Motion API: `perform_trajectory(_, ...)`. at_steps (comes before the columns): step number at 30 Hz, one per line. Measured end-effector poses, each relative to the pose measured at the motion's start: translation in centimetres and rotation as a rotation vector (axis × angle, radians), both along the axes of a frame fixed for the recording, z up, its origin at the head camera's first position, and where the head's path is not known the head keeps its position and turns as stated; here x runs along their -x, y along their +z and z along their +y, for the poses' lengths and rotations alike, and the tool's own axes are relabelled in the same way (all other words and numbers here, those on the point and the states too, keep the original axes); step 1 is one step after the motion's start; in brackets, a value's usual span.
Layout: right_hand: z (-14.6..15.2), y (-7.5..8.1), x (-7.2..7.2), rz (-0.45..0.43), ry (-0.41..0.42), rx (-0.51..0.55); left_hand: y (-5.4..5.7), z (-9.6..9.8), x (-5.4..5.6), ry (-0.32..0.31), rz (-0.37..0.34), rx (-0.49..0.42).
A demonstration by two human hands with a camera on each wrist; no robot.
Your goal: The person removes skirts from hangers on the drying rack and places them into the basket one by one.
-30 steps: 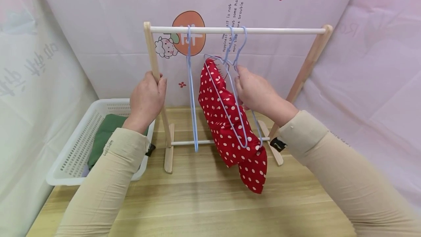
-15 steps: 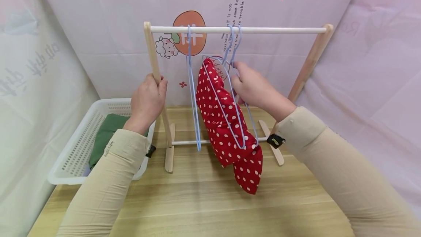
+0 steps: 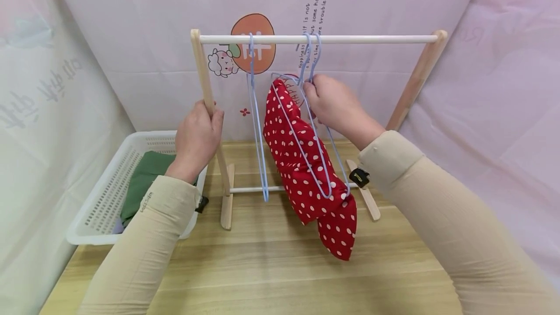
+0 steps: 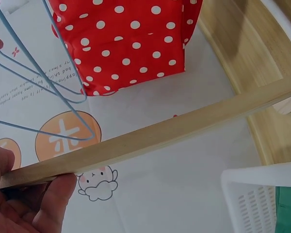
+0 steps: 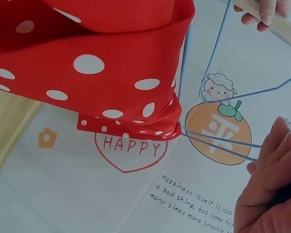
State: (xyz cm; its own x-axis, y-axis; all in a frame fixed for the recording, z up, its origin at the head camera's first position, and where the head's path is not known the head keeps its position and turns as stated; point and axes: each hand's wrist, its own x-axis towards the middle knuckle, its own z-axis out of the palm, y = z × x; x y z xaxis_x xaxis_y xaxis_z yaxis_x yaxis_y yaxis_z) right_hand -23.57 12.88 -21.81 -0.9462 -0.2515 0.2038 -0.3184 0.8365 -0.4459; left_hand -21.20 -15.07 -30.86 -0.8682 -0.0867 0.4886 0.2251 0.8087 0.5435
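Note:
My left hand (image 3: 199, 135) grips the left wooden upright (image 3: 202, 69) of a small clothes rack, thumb and fingers on either side of it in the left wrist view. My right hand (image 3: 334, 103) pinches a blue wire hanger (image 3: 318, 50) just below its hook, which sits over the white top bar (image 3: 376, 39). A red garment with white dots (image 3: 302, 169) hangs slanted at the two right-hand hangers. In front of it shows the wire of a second blue hanger (image 3: 329, 195). A bare third hanger (image 3: 264, 174) hangs nearer the left upright.
A white plastic basket (image 3: 94, 240) with a folded green cloth (image 3: 144, 179) stands left of the rack on the wooden table (image 3: 262, 276). The right upright (image 3: 415, 81) leans outward. A printed white cloth (image 3: 350, 4) hangs behind the rack.
My right hand has moved slightly left and up the hanger toward its neck. That hanger's hook has slid left along the bar, close beside its neighbour. My left hand keeps its grip.

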Motion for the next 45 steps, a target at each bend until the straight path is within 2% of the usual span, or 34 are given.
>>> perform_trajectory(5, 0.0, 0.0, 0.1, 0.024, -0.004, -0.040, -0.4, 0.3, -0.1, 0.016, 0.018, -0.053)
perform_trajectory(8, -0.1, 0.0, 0.1, 0.017, -0.009, -0.043, -0.7, 0.8, -0.6, 0.029, 0.071, -0.116)
perform_trajectory(11, -0.1, 0.0, 0.2, 0.005, -0.010, -0.046, -1.3, 1.2, -1.0, 0.049, 0.207, -0.166)
perform_trajectory(15, -0.2, 0.0, 0.2, -0.007, -0.009, -0.056, -2.1, 1.9, -1.6, 0.066, 0.410, -0.183)
perform_trajectory(16, -0.2, 0.0, 0.2, -0.008, -0.010, -0.057, -2.3, 2.1, -1.8, 0.060, 0.434, -0.182)
perform_trajectory(18, -0.2, -0.1, 0.3, -0.010, -0.014, -0.060, -2.8, 2.5, -2.1, 0.037, 0.441, -0.190)
perform_trajectory(24, -0.2, 0.0, 0.3, -0.040, -0.013, -0.044, -3.9, 3.5, -2.4, -0.041, 0.308, -0.185)
perform_trajectory(30, -0.4, -0.1, 0.4, -0.058, -0.006, -0.021, -5.8, 4.2, -2.0, -0.074, 0.065, -0.157)
perform_trajectory(38, -0.5, -0.3, 0.5, -0.056, -0.009, -0.010, -8.3, 5.8, -1.3, -0.185, -0.235, -0.077)
perform_trajectory(42, -0.6, -0.3, 0.6, -0.055, -0.012, -0.020, -9.5, 6.8, -0.9, -0.197, -0.356, -0.106)
perform_trajectory(45, -0.6, -0.4, 0.7, -0.053, -0.014, -0.019, -10.4, 7.5, -0.6, -0.214, -0.397, -0.147)
